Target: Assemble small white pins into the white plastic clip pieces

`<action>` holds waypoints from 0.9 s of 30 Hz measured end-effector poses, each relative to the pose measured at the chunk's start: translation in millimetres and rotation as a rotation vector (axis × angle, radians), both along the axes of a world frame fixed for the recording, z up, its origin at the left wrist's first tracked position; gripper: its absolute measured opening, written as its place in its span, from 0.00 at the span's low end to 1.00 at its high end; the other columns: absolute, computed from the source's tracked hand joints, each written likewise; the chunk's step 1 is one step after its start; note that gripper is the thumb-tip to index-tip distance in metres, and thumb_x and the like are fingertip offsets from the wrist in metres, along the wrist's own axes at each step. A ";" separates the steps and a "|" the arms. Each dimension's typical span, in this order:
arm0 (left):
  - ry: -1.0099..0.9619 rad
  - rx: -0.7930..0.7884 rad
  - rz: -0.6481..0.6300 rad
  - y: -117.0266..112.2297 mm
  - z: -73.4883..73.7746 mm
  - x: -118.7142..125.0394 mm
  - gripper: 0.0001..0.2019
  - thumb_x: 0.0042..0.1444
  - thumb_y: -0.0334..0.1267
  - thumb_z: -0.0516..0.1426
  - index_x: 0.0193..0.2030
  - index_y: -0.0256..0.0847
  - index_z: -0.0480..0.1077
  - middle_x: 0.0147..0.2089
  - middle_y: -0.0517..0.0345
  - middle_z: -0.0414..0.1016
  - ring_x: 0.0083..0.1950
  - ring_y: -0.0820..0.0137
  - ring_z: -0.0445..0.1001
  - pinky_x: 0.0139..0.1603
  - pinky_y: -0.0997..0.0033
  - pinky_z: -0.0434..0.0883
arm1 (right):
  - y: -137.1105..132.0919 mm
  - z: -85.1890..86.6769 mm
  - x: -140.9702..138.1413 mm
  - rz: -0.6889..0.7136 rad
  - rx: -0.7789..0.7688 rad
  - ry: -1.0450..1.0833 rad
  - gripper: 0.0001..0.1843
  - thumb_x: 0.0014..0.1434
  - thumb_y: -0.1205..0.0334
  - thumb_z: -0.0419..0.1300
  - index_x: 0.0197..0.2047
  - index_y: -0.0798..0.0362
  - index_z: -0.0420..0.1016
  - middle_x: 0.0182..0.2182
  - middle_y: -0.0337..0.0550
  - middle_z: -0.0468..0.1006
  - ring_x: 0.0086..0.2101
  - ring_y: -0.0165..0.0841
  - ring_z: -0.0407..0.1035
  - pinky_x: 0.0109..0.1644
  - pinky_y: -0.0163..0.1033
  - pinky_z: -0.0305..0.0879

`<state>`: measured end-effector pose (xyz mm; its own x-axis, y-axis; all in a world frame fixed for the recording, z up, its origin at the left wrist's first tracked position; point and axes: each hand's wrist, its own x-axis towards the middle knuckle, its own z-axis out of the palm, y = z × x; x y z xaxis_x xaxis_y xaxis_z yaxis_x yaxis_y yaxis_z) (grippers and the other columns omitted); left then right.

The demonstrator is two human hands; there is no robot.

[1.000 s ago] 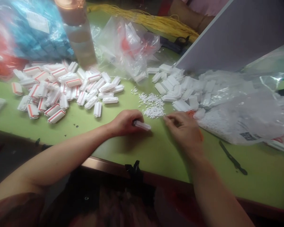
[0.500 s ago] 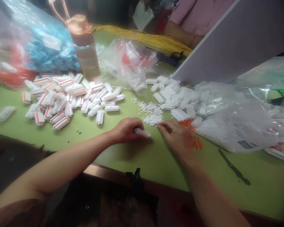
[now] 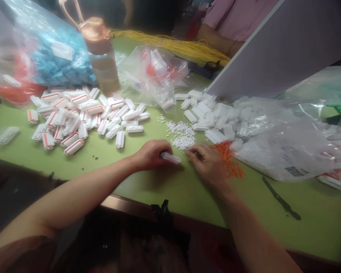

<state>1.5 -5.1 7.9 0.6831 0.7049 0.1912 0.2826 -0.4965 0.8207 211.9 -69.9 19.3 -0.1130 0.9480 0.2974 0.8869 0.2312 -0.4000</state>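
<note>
My left hand [image 3: 154, 154] is closed around a white plastic block [image 3: 171, 157], whose end sticks out to the right, just above the green table. My right hand [image 3: 205, 161] is closed in a pinch at the near edge of a heap of tiny white pegs [image 3: 184, 141]. Whatever its fingertips grip is too small to make out. Beside that hand lies a pile of small orange strips [image 3: 235, 169]. Beyond the pegs are loose white plastic blocks [image 3: 204, 110], and to the left is a pile of white blocks with red-orange stripes [image 3: 71, 117].
A tall bottle [image 3: 102, 60] stands behind the left pile, next to a bag of blue pieces [image 3: 62, 62]. Clear plastic bags [image 3: 287, 144] cover the right side. A dark flat tool [image 3: 281, 199] lies at front right. A pale panel [image 3: 261, 57] slants behind; a person's arm [image 3: 216, 38] is beyond.
My right hand has shifted slightly left and its fingertips have drawn back from the peg heap, nearer the white block. My left hand stays almost still. A white item at the far back is gone.
</note>
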 end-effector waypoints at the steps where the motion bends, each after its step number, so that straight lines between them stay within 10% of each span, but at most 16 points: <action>1: 0.001 0.000 -0.002 0.1 -0.3 -0.1 0.14 0.48 0.45 0.65 0.29 0.36 0.70 0.27 0.63 0.69 0.27 0.79 0.63 0.30 0.78 0.59 | -0.5 -0.5 -1.6 0.017 0.011 -0.033 0.11 0.64 0.55 0.55 0.34 0.50 0.72 0.34 0.41 0.78 0.35 0.34 0.70 0.39 0.41 0.56; 27: 0.018 -0.061 0.032 -1.4 -4.3 0.6 0.19 0.48 0.50 0.64 0.40 0.39 0.68 0.30 0.64 0.72 0.28 0.78 0.66 0.30 0.77 0.63 | -6.9 8.8 -29.3 0.146 0.182 -0.109 0.09 0.66 0.61 0.52 0.34 0.49 0.70 0.31 0.39 0.78 0.35 0.32 0.69 0.38 0.42 0.51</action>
<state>2.2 -6.5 3.7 0.6627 0.7365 0.1357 0.3124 -0.4365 0.8437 182.6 -76.8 28.1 -0.2856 0.8512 0.4404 0.8743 0.4196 -0.2439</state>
